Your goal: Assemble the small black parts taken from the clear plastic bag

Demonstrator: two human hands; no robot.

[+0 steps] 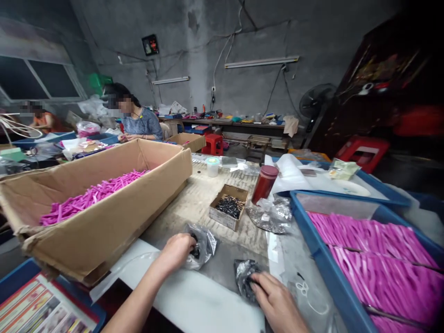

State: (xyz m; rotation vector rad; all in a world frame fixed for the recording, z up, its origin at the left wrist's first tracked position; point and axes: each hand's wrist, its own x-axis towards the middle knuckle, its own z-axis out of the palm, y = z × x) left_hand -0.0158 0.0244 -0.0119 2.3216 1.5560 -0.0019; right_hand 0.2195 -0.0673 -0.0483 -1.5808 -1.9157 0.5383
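My left hand (178,249) reaches into the mouth of a clear plastic bag (208,241) that holds small black pieces (196,252). Its fingers are curled down among them, and the fingertips are hidden, so what they pinch does not show. To the right, my right hand (272,291) has its thumb and fingers closed on the edge of a second plastic bag (244,277) with dark contents. Just beyond both hands stands a small open cardboard box (222,220) of black and brownish pieces.
A long cardboard box (138,217) of pink strips (93,196) stands at left. At right is a blue tray (322,259) with bundled pink pieces (388,259). A dark red canister (264,184) and a crumpled clear bag (272,215) sit between. A co-worker (140,122) sits across the room.
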